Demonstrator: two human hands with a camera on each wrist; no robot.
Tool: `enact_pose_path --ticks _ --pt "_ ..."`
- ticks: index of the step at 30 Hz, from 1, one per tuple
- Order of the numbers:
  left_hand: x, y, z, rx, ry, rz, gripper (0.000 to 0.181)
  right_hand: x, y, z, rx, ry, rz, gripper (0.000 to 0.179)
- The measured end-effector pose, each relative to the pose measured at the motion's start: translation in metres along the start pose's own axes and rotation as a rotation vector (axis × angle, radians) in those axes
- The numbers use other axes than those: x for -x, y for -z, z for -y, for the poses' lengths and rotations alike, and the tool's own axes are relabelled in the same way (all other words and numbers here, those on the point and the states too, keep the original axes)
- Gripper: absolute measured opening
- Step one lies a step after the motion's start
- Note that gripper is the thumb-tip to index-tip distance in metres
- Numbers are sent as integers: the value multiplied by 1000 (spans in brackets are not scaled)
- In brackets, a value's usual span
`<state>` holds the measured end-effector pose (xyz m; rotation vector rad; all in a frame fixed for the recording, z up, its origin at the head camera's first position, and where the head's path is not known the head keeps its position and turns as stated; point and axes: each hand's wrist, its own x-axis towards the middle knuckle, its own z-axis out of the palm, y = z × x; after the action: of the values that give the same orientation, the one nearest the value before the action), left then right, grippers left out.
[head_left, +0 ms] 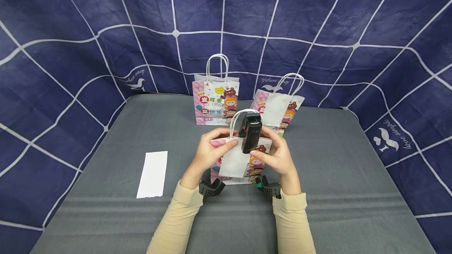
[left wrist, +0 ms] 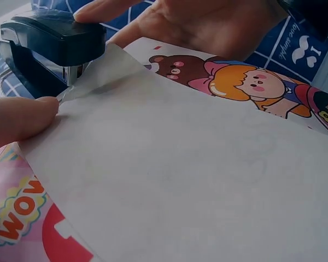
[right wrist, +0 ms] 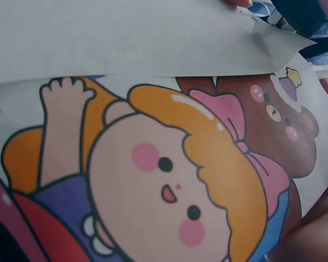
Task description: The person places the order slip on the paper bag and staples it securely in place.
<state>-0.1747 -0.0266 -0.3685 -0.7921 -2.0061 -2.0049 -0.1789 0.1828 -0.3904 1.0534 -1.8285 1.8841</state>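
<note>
A black stapler (head_left: 251, 133) straddles the top edge of a printed paper bag (head_left: 216, 169), its front end over a blank white paper slip (head_left: 234, 162) lying against the bag's front. My left hand (head_left: 210, 150) pinches slip and bag at the top edge, thumb in front, fingers behind. On the other side, my right hand (head_left: 277, 154) grips the stapler's front end, thumb on top; its other fingers are mostly hidden behind the bag. In the left wrist view, the stapler's (left wrist: 54, 41) jaws stand around the slip's (left wrist: 169, 164) lifted corner. Cartoon figures fill the right wrist view.
Behind stands an upright printed bag (head_left: 216, 103) with white handles. To its right, a tilted bag (head_left: 259, 99) has a white slip (head_left: 277, 109) on its front. Another white slip (head_left: 152, 174) lies at left on the grey cloth (head_left: 116, 148). A blue checked curtain (head_left: 197, 11) surrounds the table.
</note>
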Motion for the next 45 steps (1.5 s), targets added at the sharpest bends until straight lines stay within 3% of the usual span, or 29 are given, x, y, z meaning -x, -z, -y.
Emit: enact_pose_path --ticks 11,15,18,22,27,37,45 --pt "0 3 4 6 13 -14 22 -2 0 3 -38 102 -8 70" --pt "0 14 25 6 19 -4 24 -2 0 6 -50 98 7 69" --pt "1 25 29 -37 4 15 26 -3 0 8 -68 104 18 69" --pt "1 37 14 -84 -15 44 26 -3 1 10 -88 120 28 69" --pt "1 44 10 -69 -21 75 20 -2 1 12 -84 114 28 67" --pt "1 42 7 -105 33 16 22 -1 -2 14 -36 110 -5 65" --pt "0 41 8 -108 100 37 29 -2 -3 11 -22 145 -99 64"
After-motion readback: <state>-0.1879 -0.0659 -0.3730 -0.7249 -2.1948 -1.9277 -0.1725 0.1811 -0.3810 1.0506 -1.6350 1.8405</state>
